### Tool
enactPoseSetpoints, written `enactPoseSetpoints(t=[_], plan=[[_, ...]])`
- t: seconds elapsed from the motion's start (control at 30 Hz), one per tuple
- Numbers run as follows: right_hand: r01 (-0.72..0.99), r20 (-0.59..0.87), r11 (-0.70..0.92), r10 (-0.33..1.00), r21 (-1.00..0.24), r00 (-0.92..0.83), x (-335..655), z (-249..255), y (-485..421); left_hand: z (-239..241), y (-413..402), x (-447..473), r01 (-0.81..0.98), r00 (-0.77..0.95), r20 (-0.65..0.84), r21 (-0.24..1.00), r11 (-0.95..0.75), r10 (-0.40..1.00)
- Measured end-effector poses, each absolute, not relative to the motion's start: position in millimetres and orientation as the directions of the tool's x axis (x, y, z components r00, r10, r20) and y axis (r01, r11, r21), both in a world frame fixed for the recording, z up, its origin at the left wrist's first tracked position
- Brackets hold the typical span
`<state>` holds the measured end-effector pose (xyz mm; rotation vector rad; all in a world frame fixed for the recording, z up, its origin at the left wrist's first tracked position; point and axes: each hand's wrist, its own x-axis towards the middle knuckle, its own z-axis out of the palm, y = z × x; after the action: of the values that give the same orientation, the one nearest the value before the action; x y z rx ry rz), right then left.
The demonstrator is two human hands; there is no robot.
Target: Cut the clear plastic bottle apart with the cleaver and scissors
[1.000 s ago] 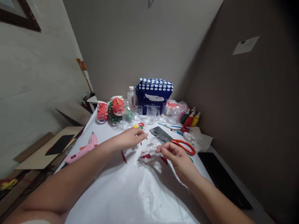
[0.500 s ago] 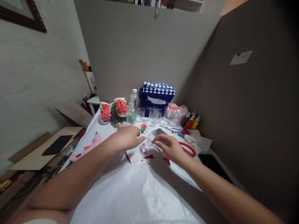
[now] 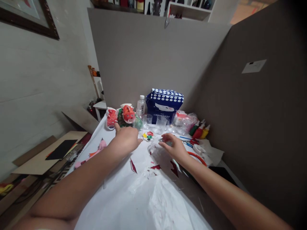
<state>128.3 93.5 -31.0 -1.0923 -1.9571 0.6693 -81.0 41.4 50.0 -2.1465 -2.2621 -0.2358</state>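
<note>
My left hand (image 3: 127, 138) is over the left middle of the table, back up, one finger stretched out towards a red fish-like craft (image 3: 111, 118) and the thumb apart. I see nothing held in it. A second red craft with eyes (image 3: 129, 113) is beyond it. My right hand (image 3: 174, 147) is at the right middle, thumb and fingers curled close round something small and greyish that I cannot make out. Just left of its fingertips is a crumpled clear plastic piece (image 3: 154, 149). Between the hands is a paint palette (image 3: 148, 136) with red, yellow and green paint.
Behind stand a blue bag (image 3: 164, 107), a bottle (image 3: 141, 103) and clear cups (image 3: 161, 121). Paint bottles (image 3: 199, 131) and an orange ring-shaped handle (image 3: 198, 158) are on the right. A pink glue gun (image 3: 99, 148) is at left; dark red scraps (image 3: 156, 167) are in front.
My view has shifted, showing more of the shelf at the top. My left hand has drawn left, away from the right hand. The grey flat piece near my right hand no longer shows there.
</note>
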Motion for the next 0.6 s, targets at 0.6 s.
enactPoseSetpoints(t=[0.6], plan=[[0.397, 0.346, 0.492, 0.855, -0.775, -0.386, 2.4, 10.0, 162.6, 47.7, 47.9, -87.8, 0.996, -0.091, 0.133, 0.033, 0.088, 0.987]])
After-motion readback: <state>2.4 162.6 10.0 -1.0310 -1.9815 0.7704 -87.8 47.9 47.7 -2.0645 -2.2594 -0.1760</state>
